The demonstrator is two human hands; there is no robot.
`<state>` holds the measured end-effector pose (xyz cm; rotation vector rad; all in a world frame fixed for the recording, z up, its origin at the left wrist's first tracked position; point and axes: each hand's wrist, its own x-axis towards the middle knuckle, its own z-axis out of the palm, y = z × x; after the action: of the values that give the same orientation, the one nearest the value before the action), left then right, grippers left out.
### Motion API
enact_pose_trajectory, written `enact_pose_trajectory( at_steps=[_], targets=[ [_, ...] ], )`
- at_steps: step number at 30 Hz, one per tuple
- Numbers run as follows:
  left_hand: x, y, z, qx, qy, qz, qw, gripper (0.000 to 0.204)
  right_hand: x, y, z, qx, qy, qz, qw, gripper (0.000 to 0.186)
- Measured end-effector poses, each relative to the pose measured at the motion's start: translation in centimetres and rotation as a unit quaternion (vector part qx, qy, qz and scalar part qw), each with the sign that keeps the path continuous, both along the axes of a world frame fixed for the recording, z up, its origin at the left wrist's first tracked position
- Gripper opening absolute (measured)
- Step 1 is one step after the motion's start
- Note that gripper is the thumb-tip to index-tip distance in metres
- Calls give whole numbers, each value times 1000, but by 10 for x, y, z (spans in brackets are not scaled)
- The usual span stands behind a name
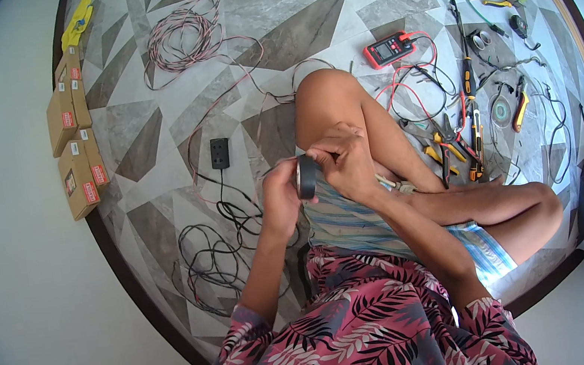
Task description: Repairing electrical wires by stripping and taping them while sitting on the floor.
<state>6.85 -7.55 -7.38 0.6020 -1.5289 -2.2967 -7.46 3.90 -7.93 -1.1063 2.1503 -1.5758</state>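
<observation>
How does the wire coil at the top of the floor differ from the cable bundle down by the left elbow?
The wire coil is red and white; the cable bundle is black. The coil lies far from both hands, the bundle close beside the left forearm. A black socket box sits on the bundle's cable; I can't tell what the coil's trailing strands reach. Both lie loosely looped on the patterned floor.

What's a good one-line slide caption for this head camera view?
Seated on a patterned floor, a person holds a roll of black tape between left hand and right hand, with wires and pliers around.
</observation>
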Motion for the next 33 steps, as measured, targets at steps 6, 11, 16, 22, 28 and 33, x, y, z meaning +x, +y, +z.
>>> enact_pose_trajectory(
  at_steps=[6,11,16,22,28,33],
  targets=[
    [-2,42,4,277,112,72,952,55,-11,0,-5,8,28,46,999,3],
    [3,36,-37,31,61,88,994,54,-16,5,9,-6,4,119,993,4],
    [-12,20,-60,-152,48,134,978,60,-14,9,2,-43,14,128,991,10],
    [-54,29,-10,2,73,155,985,66,-11,12,-2,-60,32,106,992,10],
    [-41,0,-10,-385,79,53,918,53,-13,14,12,-46,-14,112,993,4],
    [-30,-20,2,-457,61,-20,887,44,-18,22,15,-22,-28,145,989,5]
  ],
)
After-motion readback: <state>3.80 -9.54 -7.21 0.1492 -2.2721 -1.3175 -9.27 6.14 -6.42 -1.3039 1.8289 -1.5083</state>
